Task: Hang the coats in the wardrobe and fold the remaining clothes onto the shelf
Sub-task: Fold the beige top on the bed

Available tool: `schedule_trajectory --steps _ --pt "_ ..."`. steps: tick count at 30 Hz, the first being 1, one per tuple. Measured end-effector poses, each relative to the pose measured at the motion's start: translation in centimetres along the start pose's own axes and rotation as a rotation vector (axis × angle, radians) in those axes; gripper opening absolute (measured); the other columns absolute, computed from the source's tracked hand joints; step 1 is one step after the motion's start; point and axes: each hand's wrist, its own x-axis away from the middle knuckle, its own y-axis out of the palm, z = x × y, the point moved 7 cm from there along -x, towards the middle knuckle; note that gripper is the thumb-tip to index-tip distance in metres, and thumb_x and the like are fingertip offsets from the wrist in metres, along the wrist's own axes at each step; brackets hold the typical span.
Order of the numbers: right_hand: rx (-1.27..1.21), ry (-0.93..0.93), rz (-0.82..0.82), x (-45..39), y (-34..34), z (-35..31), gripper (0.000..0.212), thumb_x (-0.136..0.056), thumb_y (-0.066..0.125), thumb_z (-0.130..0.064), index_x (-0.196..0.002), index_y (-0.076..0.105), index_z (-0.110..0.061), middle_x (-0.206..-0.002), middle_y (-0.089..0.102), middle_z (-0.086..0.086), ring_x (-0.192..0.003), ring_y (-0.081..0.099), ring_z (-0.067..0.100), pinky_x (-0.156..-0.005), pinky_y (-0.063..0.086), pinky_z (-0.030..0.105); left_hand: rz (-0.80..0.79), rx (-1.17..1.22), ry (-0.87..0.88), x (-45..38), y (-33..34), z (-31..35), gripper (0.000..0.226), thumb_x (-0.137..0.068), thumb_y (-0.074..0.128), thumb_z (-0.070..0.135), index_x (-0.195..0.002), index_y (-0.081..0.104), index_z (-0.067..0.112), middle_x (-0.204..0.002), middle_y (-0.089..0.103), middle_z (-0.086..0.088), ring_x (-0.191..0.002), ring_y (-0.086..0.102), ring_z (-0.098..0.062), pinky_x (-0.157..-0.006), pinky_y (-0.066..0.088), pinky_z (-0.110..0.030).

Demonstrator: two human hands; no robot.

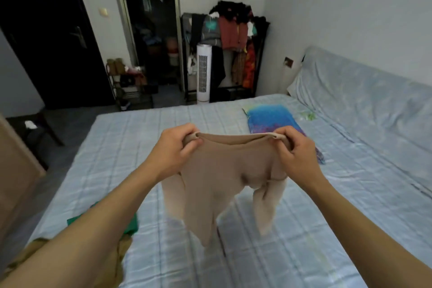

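The bed (233, 264) spread wide under both hands, its pale blue checked sheet running off toward the wall. Far beyond the hands stood a clothes rack (230, 37), heaped and hung with garments, and a white tower fan (203, 72) just in front of it. Up in the air between the hands hung the beige tights (224, 175), waistband stretched flat, legs dangling down toward the sheet. Just past the right hand lay a blue patterned cloth (271, 117) on the bed. Below the left forearm, a green garment (131, 227) peeked out, with a tan one (117, 262) nearer still. The left hand (174, 149) had its fingers curled round one end of the waistband; the right hand (297, 152) pinched the other end, thumb and fingers closed on it.
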Motion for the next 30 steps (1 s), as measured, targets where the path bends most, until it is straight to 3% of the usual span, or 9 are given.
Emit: schedule_trajectory --steps 3,7,10,12,16,21,24,27,30 --pt "-0.037 -0.011 -0.011 -0.3 -1.9 -1.8 0.018 -0.094 0.059 -0.006 -0.086 0.065 -0.022 -0.078 0.064 -0.009 -0.077 0.061 0.008 -0.069 0.042 0.011 0.044 -0.004 -0.015 0.4 -1.4 2.8 0.008 -0.093 0.066 0.018 -0.085 0.064 0.019 -0.074 0.062 0.005 -0.073 0.057 -0.008 -0.064 0.041 -0.019" --pt "-0.087 -0.003 -0.026 0.3 -4.3 -3.1 0.011 -0.094 0.062 -0.01 -0.084 0.067 -0.014 -0.076 0.066 -0.002 -0.075 0.061 0.014 -0.068 0.046 0.026 0.074 0.081 -0.086 1.4 -1.9 5.1 0.013 -0.088 0.072 0.018 -0.076 0.068 0.016 -0.07 0.065 -0.001 -0.066 0.059 -0.008 -0.061 0.043 -0.021" --pt "-0.108 0.041 -0.079 0.5 -5.3 -3.3 0.012 -0.093 0.066 -0.018 -0.082 0.068 -0.013 -0.074 0.066 0.004 -0.074 0.061 0.023 -0.07 0.047 0.034 0.098 0.15 -0.141 1.8 -1.9 6.2 0.024 -0.086 0.075 0.016 -0.065 0.064 0.019 -0.061 0.061 0.005 -0.059 0.055 -0.005 -0.055 0.041 -0.017" --pt "-0.11 0.072 -0.096 0.7 -5.8 -3.2 0.012 -0.092 0.068 -0.021 -0.081 0.069 -0.014 -0.073 0.067 0.005 -0.073 0.061 0.024 -0.07 0.047 0.036 0.121 0.162 -0.19 1.8 -1.7 6.4 0.028 -0.084 0.076 0.016 -0.062 0.059 0.011 -0.057 0.054 0.009 -0.056 0.05 -0.002 -0.054 0.039 -0.015" --pt "-0.04 0.174 -0.137 0.9 -5.6 -1.9 0.013 -0.089 0.07 -0.025 -0.078 0.071 -0.019 -0.074 0.068 0.0 -0.076 0.063 0.017 -0.072 0.048 0.035 0.094 0.235 -0.328 1.6 0.0 6.1 0.032 -0.081 0.077 0.019 -0.062 0.055 0.006 -0.061 0.056 -0.001 -0.059 0.051 -0.011 -0.058 0.043 -0.027" --pt "-0.036 0.405 -0.176 0.9 -4.4 0.9 0.032 -0.088 0.069 -0.026 -0.079 0.066 0.005 -0.077 0.064 0.025 -0.069 0.053 0.019 -0.068 0.043 0.038 0.163 0.313 -0.612 1.3 2.8 5.3 0.015 -0.075 0.077 0.015 -0.065 0.069 0.008 -0.065 0.067 -0.003 -0.066 0.061 -0.015 -0.067 0.054 -0.034" --pt "-0.038 0.462 -0.106 1.6 -3.8 1.2 0.038 -0.087 0.067 -0.026 -0.071 0.059 0.007 -0.061 0.051 0.013 -0.063 0.047 0.017 -0.062 0.038 0.034 0.214 0.339 -0.646 1.5 4.5 6.2 0.019 -0.074 0.074 0.013 -0.059 0.063 0.015 -0.058 0.059 -0.001 -0.059 0.055 -0.015 -0.056 0.047 -0.03" --pt "-0.041 0.427 -0.064 2.1 -3.3 0.1 0.041 -0.087 0.064 -0.03 -0.057 0.052 -0.003 -0.053 0.042 0.001 -0.053 0.039 0.011 -0.055 0.033 0.034 0.233 0.331 -0.597 1.6 5.8 8.3 0.026 -0.074 0.072 0.014 -0.051 0.063 0.022 -0.05 0.059 0.009 -0.049 0.053 -0.005 -0.044 0.043 -0.021" --pt "-0.095 0.355 -0.054 2.6 -3.0 -1.4 0.041 -0.088 0.065 -0.029 -0.054 0.05 -0.014 -0.048 0.044 -0.006 -0.049 0.039 0.004 -0.052 0.033 0.026 0.237 0.341 -0.559 1.9 7.1 10.3 0.017 -0.078 0.073 0.017 -0.063 0.068 0.02 -0.061 0.068 0.002 -0.059 0.066 -0.012 -0.051 0.056 -0.029"
